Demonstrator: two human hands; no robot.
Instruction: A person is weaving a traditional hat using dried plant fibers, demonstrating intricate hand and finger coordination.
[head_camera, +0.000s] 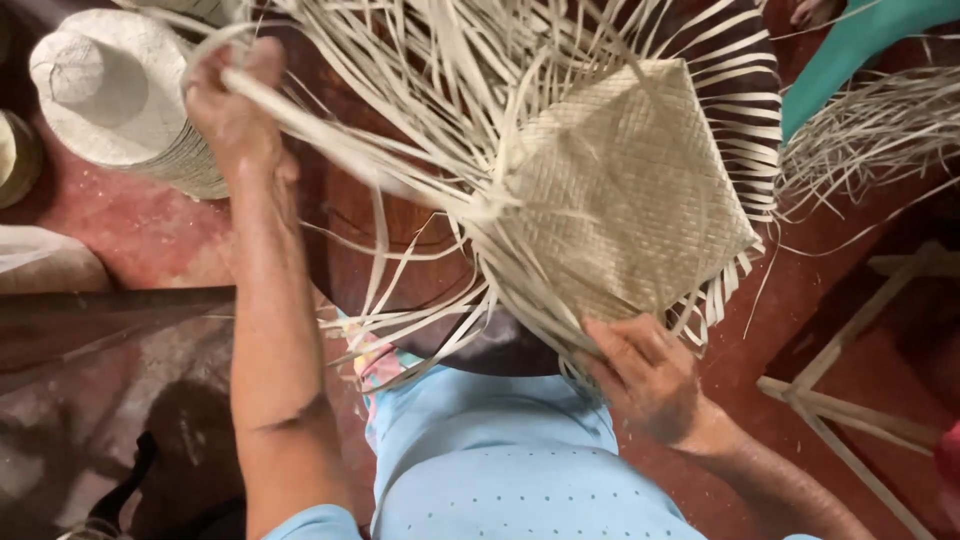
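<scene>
Pale straw-coloured woven palm mat (625, 195), square with long loose strips fanning from every edge, lies on a dark round wooden block (350, 230) over the person's lap. Right hand (645, 375) presses fingers flat on the mat's near corner, pinning it rather than closing round it. Left hand (235, 95), up left of the mat, is closed on a bundle of loose strips (340, 150), pulled taut. Likely light, springy, creasing easily; best held at the woven edge. Stack of pale woven hats (110, 90) further left.
</scene>
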